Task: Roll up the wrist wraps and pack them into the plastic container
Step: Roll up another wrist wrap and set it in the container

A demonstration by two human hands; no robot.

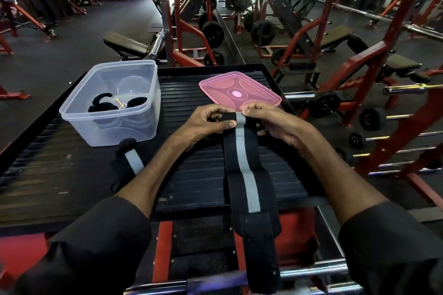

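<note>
A long black wrist wrap with a grey centre stripe (244, 175) lies stretched across the black ribbed platform (191, 175), its near end hanging over the front edge. My left hand (206, 124) and my right hand (271, 122) both pinch its far end, where the first fold of a roll sits. A clear plastic container (112, 103) stands at the left, holding rolled black wraps (115, 105). Another black and grey wrap (129, 160) lies in front of the container, partly hidden by my left forearm.
A pink lid (239, 90) lies on the platform just beyond my hands. Red gym machines, benches and barbells with plates (374, 117) surround the platform at the right and back. A chrome bar (311, 270) runs below the front edge.
</note>
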